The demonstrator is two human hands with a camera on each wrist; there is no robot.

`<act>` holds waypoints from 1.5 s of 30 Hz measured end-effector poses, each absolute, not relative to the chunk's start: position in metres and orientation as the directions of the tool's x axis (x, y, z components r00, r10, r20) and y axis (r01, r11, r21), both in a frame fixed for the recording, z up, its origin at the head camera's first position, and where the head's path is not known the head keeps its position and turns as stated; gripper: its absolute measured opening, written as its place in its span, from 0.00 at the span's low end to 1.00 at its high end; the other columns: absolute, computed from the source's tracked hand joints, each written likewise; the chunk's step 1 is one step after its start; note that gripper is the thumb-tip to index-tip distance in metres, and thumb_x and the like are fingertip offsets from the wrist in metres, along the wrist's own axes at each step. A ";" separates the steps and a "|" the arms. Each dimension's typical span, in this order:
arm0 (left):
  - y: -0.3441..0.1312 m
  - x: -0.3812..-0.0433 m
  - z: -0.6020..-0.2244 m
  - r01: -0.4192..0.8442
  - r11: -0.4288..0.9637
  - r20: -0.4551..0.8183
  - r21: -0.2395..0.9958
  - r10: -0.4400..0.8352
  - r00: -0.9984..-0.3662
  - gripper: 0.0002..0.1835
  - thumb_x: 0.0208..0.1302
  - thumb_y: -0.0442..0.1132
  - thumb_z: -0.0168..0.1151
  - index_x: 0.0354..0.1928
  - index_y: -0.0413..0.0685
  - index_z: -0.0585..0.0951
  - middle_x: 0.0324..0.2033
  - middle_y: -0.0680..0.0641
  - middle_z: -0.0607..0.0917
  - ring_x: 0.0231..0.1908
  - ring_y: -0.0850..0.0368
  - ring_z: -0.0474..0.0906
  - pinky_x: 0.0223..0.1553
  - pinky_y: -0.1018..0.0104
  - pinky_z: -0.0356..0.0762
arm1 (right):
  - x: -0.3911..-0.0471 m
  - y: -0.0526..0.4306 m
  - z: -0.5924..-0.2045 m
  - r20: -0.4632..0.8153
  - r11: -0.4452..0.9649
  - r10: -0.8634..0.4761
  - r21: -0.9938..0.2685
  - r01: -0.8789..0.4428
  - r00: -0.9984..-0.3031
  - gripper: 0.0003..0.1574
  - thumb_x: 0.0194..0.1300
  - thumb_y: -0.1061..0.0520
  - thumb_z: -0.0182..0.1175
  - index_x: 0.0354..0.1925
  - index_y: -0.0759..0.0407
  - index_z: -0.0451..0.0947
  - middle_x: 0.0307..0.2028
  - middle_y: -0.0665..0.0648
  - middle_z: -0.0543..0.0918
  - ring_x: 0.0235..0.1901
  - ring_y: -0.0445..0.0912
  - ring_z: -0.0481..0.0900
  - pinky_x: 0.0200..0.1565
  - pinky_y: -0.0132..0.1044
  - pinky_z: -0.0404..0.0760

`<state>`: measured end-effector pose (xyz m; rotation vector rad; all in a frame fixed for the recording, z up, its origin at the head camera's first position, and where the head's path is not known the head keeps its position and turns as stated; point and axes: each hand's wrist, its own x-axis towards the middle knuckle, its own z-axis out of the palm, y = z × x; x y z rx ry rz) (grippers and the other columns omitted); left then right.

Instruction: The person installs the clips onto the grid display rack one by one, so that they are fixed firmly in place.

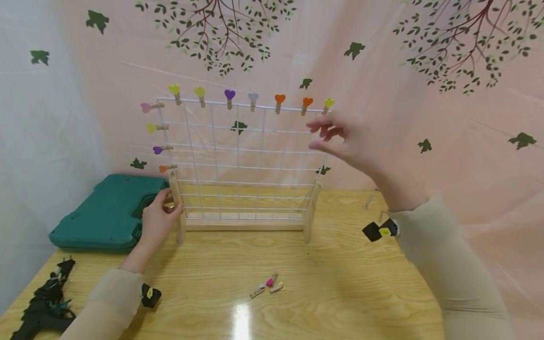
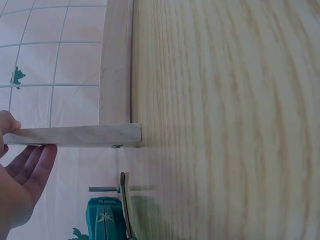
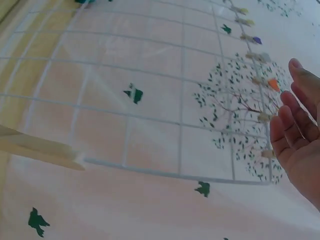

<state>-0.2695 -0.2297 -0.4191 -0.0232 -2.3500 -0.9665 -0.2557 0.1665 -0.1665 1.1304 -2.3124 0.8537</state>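
Observation:
A white wire grid (image 1: 250,151) stands upright in a wooden stand (image 1: 246,227). Heart-topped mini clothespins line its top edge and left side, among them a purple one (image 1: 229,95) and an orange one (image 1: 280,99). My left hand (image 1: 158,218) holds the stand's left post (image 2: 75,135), thumb on one face and fingers on the other. Near the grid's upper right corner, my right hand (image 1: 340,134) has loosely bent fingers with nothing between them. Just above it is a yellow heart clothespin (image 1: 329,104), its lower end partly hidden by the hand.
Loose clothespins (image 1: 269,283) lie on the wooden table (image 1: 340,283) in front of the stand. A green case (image 1: 106,212) sits at the left, with a black tool-like object (image 1: 46,302) before it. Small metal pieces (image 1: 368,201) lie back right. A patterned curtain (image 1: 425,165) hangs behind.

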 end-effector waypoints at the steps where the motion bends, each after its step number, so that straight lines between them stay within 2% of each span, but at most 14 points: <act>1: -0.230 -0.270 -0.419 0.231 0.736 0.530 0.636 -0.200 -0.824 0.23 0.56 0.40 0.60 0.55 0.46 0.70 0.39 0.40 0.83 0.26 0.52 0.78 0.21 0.69 0.71 | -0.252 0.164 -0.173 0.584 0.475 -0.572 -0.337 -0.813 -0.577 0.21 0.50 0.64 0.64 0.46 0.65 0.75 0.38 0.58 0.78 0.35 0.47 0.72 0.41 0.36 0.74; 4: -0.230 -0.270 -0.420 0.234 0.736 0.532 0.636 -0.198 -0.823 0.23 0.56 0.40 0.60 0.55 0.46 0.70 0.39 0.39 0.83 0.26 0.52 0.78 0.20 0.69 0.71 | -0.250 0.160 -0.203 0.534 0.454 -0.630 -0.336 -0.825 -0.564 0.21 0.50 0.60 0.66 0.45 0.60 0.76 0.38 0.52 0.79 0.34 0.46 0.72 0.37 0.39 0.75; 10: -0.230 -0.269 -0.420 0.239 0.736 0.537 0.633 -0.195 -0.821 0.23 0.56 0.40 0.60 0.55 0.46 0.70 0.39 0.39 0.83 0.26 0.51 0.78 0.21 0.70 0.71 | -0.263 0.158 -0.291 0.403 0.416 -0.726 -0.387 -0.823 -0.557 0.23 0.50 0.48 0.65 0.47 0.47 0.76 0.40 0.43 0.77 0.34 0.40 0.71 0.36 0.34 0.74; 13: -0.230 -0.269 -0.420 0.240 0.733 0.537 0.636 -0.197 -0.820 0.23 0.56 0.40 0.60 0.55 0.46 0.70 0.39 0.39 0.83 0.26 0.50 0.79 0.21 0.71 0.71 | -0.256 0.152 -0.324 0.322 0.408 -0.767 -0.423 -0.809 -0.555 0.24 0.50 0.49 0.66 0.48 0.48 0.75 0.42 0.44 0.77 0.35 0.37 0.71 0.36 0.33 0.74; 16: -0.229 -0.269 -0.419 0.236 0.733 0.535 0.638 -0.203 -0.820 0.23 0.56 0.40 0.60 0.55 0.46 0.70 0.39 0.39 0.83 0.26 0.50 0.79 0.21 0.71 0.71 | -0.252 0.148 -0.356 0.263 0.381 -0.810 -0.443 -0.811 -0.524 0.24 0.51 0.49 0.65 0.48 0.49 0.76 0.43 0.43 0.77 0.35 0.35 0.72 0.36 0.31 0.75; 23: -0.229 -0.270 -0.418 0.244 0.737 0.546 0.631 -0.198 -0.814 0.23 0.56 0.39 0.61 0.55 0.44 0.70 0.39 0.38 0.82 0.26 0.49 0.79 0.21 0.69 0.71 | -0.252 0.144 -0.416 0.096 0.323 -0.895 -0.531 -0.783 -0.435 0.18 0.53 0.53 0.63 0.45 0.51 0.78 0.42 0.43 0.76 0.39 0.42 0.74 0.41 0.32 0.74; 28: -0.229 -0.269 -0.419 0.244 0.736 0.546 0.631 -0.197 -0.814 0.23 0.56 0.38 0.61 0.54 0.44 0.71 0.39 0.38 0.82 0.26 0.50 0.79 0.21 0.69 0.72 | -0.255 0.141 -0.438 0.046 0.249 -0.946 -0.534 -0.808 -0.322 0.15 0.54 0.53 0.62 0.42 0.52 0.80 0.39 0.46 0.78 0.39 0.36 0.73 0.42 0.25 0.72; 32: -0.228 -0.269 -0.418 0.237 0.735 0.539 0.635 -0.202 -0.818 0.23 0.56 0.39 0.60 0.55 0.44 0.71 0.39 0.38 0.82 0.26 0.49 0.79 0.22 0.66 0.73 | -0.258 0.139 -0.446 0.016 0.212 -0.965 -0.541 -0.814 -0.262 0.13 0.56 0.52 0.60 0.42 0.51 0.80 0.38 0.46 0.78 0.39 0.33 0.72 0.41 0.22 0.71; 38: -0.226 -0.268 -0.417 0.228 0.725 0.528 0.650 -0.216 -0.821 0.23 0.56 0.38 0.60 0.55 0.46 0.70 0.40 0.38 0.82 0.27 0.48 0.80 0.23 0.61 0.75 | -0.260 0.137 -0.448 0.000 0.199 -0.972 -0.524 -0.828 -0.233 0.10 0.56 0.53 0.60 0.38 0.51 0.81 0.36 0.46 0.77 0.38 0.32 0.71 0.41 0.21 0.70; 45: -0.227 -0.267 -0.418 0.222 0.730 0.523 0.646 -0.211 -0.826 0.23 0.56 0.39 0.60 0.55 0.46 0.70 0.40 0.38 0.82 0.27 0.49 0.79 0.22 0.67 0.74 | -0.258 0.136 -0.448 -0.008 0.204 -0.973 -0.483 -0.852 -0.229 0.11 0.57 0.53 0.60 0.40 0.51 0.80 0.34 0.44 0.78 0.36 0.33 0.71 0.40 0.20 0.70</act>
